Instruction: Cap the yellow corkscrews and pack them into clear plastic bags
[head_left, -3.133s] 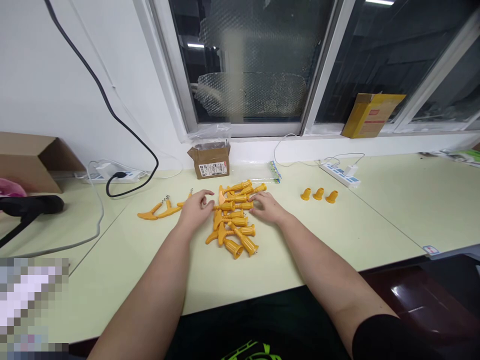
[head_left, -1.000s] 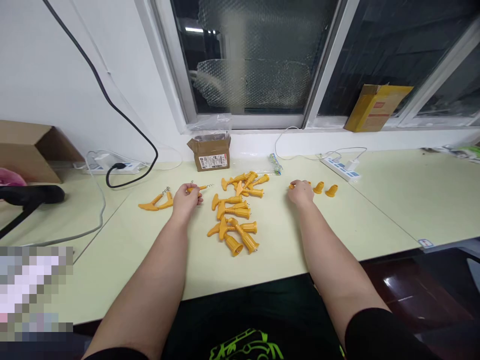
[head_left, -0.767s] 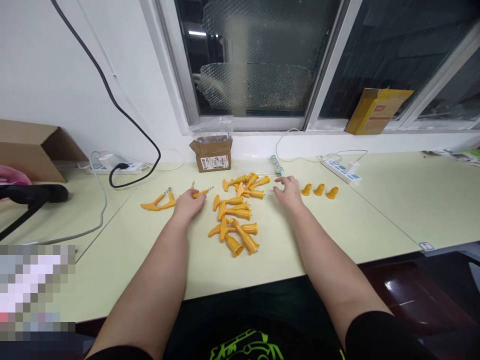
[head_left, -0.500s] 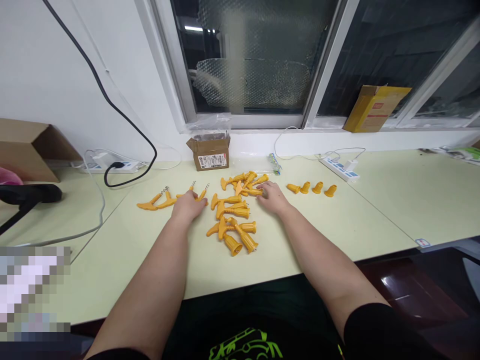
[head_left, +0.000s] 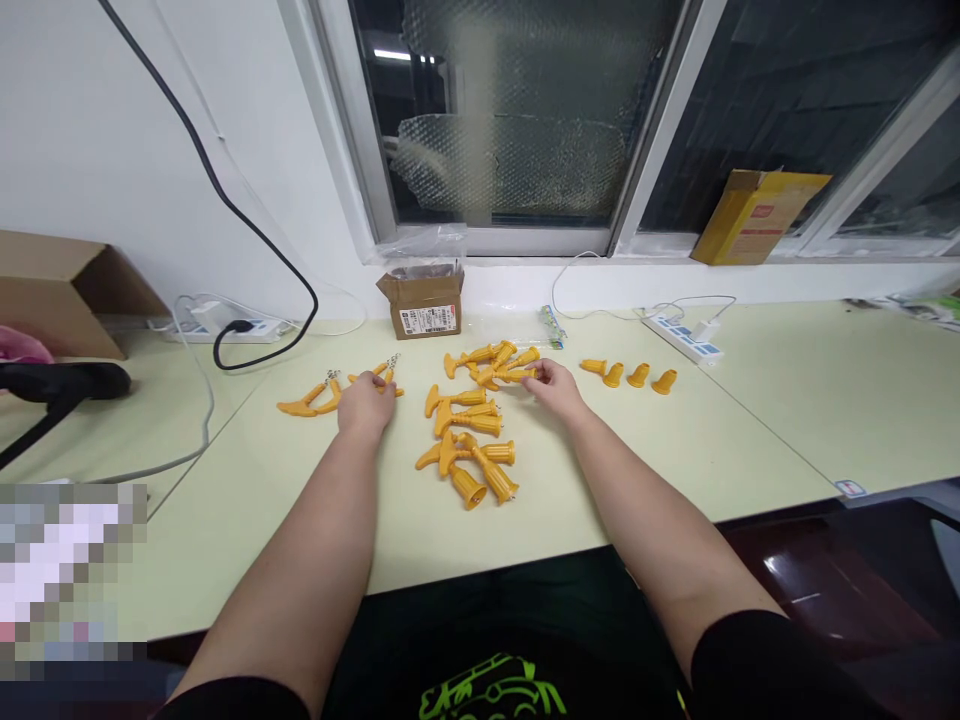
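Note:
My left hand (head_left: 365, 402) is closed over a T-handled yellow corkscrew (head_left: 388, 378) with a bare metal spiral, and its fingers partly hide the handle. Just left of it lie more bare corkscrews (head_left: 300, 407), spirals pointing away from me. My right hand (head_left: 556, 388) pinches the sleeve end of a sleeved yellow corkscrew (head_left: 514, 376) at the near right of the back heap. Several sleeved corkscrews (head_left: 480, 421) lie between my hands and towards me, handles mostly to the left. Loose yellow bell-shaped sleeves (head_left: 638, 375) form a row right of my right hand.
An opened cardboard box (head_left: 426, 302) stands against the wall, a clear plastic bag (head_left: 506, 328) beside it. Power strips (head_left: 682, 338) with cables lie at the back. A black stand (head_left: 64, 385) and a larger carton (head_left: 56, 290) occupy the left; a yellow box (head_left: 759, 218) leans on the window.
My left hand has slid a little left, and the corkscrew by its fingers has shifted with it. My right hand has moved slightly right and away, and the corkscrew it pinches has turned slightly.

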